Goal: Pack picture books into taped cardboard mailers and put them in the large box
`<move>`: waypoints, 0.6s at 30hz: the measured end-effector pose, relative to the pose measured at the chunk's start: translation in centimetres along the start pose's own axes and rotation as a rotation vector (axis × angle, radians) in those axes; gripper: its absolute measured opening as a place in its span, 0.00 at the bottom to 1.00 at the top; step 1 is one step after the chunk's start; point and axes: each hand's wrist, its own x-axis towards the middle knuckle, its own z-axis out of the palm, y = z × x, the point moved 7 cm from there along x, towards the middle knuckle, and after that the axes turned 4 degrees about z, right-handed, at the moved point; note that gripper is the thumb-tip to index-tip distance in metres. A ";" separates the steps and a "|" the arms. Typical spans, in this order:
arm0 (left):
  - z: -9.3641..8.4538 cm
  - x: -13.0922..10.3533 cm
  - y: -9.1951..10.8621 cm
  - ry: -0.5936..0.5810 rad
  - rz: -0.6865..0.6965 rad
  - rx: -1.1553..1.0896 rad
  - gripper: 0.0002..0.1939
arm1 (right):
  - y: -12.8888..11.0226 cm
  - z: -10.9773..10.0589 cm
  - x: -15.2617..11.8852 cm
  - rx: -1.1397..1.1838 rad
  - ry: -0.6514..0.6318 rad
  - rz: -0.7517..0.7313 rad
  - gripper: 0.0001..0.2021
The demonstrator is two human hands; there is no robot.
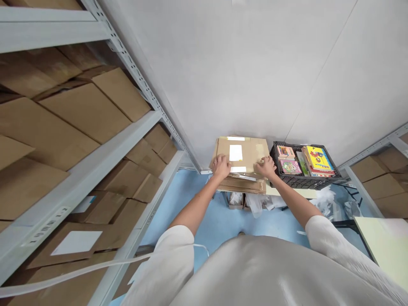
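The cardboard stack (pixel 251 148) by the far wall (pixel 239 85) is touched near its front corners by the curled left hand (pixel 222 167) and right hand (pixel 266 167). At right it is bordered by a crate (pixel 306 182); room is left over the near floor (pixel 170 199). Fingertips are partly hidden; gripping cannot be confirmed.
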 end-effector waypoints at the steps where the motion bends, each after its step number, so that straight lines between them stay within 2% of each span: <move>1: 0.0 0.1 -0.4 -0.001 -0.021 0.010 0.26 | -0.1 0.2 0.2 -0.009 0.014 0.018 0.27; 6: 0.3 0.2 -0.9 -0.011 -0.063 0.019 0.25 | 0.0 1.0 1.1 -0.013 0.056 0.077 0.24; 10: 0.6 0.4 -0.7 0.001 -0.035 -0.006 0.24 | 0.3 0.9 1.6 -0.008 0.096 0.113 0.24; 18: -1.1 -0.3 -0.4 0.106 -0.020 -0.046 0.19 | 0.3 -0.6 1.1 0.038 0.166 0.084 0.24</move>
